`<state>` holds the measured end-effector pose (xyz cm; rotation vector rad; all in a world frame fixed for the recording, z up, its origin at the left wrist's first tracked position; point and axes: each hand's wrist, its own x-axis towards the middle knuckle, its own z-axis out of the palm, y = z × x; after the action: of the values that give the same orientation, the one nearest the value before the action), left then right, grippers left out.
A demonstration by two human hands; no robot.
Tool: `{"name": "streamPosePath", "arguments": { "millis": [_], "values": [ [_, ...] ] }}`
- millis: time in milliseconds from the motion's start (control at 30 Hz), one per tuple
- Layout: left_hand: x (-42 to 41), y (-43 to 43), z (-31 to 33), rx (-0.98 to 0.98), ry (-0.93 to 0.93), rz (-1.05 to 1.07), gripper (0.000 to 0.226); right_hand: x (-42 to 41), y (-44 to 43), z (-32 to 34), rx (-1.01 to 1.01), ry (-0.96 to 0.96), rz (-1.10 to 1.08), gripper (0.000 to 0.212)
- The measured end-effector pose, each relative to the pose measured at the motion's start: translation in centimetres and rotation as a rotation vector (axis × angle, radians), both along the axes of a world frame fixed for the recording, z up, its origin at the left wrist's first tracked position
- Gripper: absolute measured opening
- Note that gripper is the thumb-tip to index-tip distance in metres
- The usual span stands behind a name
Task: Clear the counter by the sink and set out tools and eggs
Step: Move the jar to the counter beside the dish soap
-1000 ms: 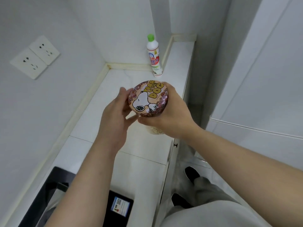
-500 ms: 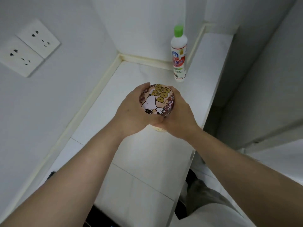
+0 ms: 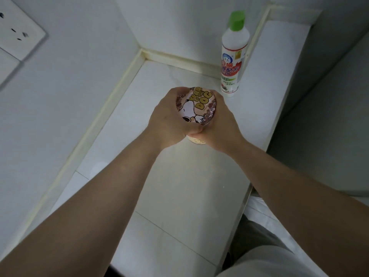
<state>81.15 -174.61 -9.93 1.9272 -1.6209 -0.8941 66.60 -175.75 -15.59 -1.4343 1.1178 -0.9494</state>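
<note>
A jar with a round cartoon-dog lid [image 3: 196,105] reading "YEAR OF THE DOG" is held over the white counter [image 3: 175,188] near its far corner. My left hand [image 3: 166,118] wraps the jar's left side and my right hand [image 3: 220,124] wraps its right side, fingers curled round it. Only a sliver of the jar's pale contents [image 3: 196,140] shows under my hands. I cannot tell whether the jar's base touches the counter.
A white bottle with a green cap [image 3: 234,56] stands upright just behind and right of the jar, by the back wall. White wall sockets [image 3: 19,35] sit on the left wall. The counter's front edge [image 3: 244,204] runs along the right, with my legs below.
My hands carried the jar further toward the back corner, nearer the bottle. My left hand closed fully round the jar's side. The dark hob at the counter's near end has left the view.
</note>
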Motion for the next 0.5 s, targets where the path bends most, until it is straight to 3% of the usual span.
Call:
{"name": "streamPosePath", "arguments": {
  "millis": [500],
  "values": [
    [0.1,-2.8,-1.8,0.038,0.035,0.011,0.095,0.2,-2.7,-2.7,0.014,-0.067,-0.013,0.085]
  ]
}}
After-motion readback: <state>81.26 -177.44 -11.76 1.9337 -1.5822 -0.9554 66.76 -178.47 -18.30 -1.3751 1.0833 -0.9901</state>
